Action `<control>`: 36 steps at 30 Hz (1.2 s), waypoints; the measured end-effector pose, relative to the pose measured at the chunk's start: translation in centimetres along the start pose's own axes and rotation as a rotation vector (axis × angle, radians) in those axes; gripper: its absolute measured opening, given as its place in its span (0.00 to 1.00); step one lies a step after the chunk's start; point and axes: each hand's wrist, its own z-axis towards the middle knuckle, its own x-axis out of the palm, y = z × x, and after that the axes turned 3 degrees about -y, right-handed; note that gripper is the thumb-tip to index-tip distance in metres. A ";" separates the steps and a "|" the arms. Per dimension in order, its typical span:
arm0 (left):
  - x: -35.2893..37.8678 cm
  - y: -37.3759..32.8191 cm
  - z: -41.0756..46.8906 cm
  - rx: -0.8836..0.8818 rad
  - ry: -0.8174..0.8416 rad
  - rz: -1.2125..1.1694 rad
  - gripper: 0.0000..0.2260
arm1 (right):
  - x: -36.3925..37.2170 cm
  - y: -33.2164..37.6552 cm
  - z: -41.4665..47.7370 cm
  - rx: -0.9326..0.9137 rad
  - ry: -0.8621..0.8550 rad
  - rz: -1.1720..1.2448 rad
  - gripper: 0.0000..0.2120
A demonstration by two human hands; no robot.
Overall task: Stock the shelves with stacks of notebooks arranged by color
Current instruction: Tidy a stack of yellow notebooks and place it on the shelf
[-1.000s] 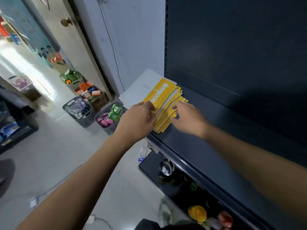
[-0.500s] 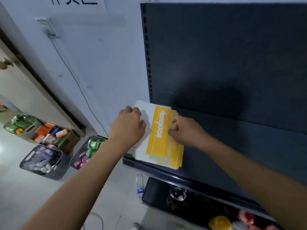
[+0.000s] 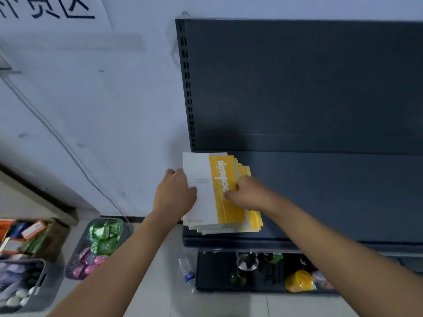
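A stack of yellow-and-white notebooks (image 3: pixel 223 197) lies flat at the left end of a dark grey shelf (image 3: pixel 332 197), slightly fanned to the right. My left hand (image 3: pixel 176 194) grips the stack's left edge, fingers curled over the white half of the top cover. My right hand (image 3: pixel 249 192) presses on the right side, fingertips on the yellow band. Both hands touch the stack, which rests on the shelf.
The shelf's dark back panel (image 3: pixel 297 83) rises behind. A lower shelf (image 3: pixel 251 273) holds small metal items and a yellow object. On the floor to the left stand baskets of green and pink goods (image 3: pixel 96 248), a grey basket (image 3: pixel 20 287) and a water bottle (image 3: pixel 187 268).
The stack has been turned and squared against the shelf's left end. The view has swung from the floor towards the shelf, and both hands stayed on the stack.
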 end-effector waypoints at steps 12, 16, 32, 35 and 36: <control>-0.6 0.3 0.3 -0.179 0.111 -0.142 0.11 | 1.7 -0.7 -0.3 -0.105 -0.090 -0.058 0.17; -0.7 0.9 0.5 -0.206 0.016 -0.140 0.16 | 1.8 -1.2 -0.6 -0.134 -0.100 -0.007 0.20; -0.9 -0.1 -0.4 -0.153 -0.188 -0.085 0.11 | 3.0 -0.3 -2.5 -0.268 -0.287 -0.140 0.07; -1.2 -0.1 -0.4 -0.102 -0.220 0.004 0.08 | 2.7 -0.1 -2.5 -0.250 -0.280 -0.096 0.08; -1.3 -0.2 -0.3 -0.093 -0.220 0.035 0.08 | 2.5 0.0 -2.4 -0.234 -0.280 -0.071 0.08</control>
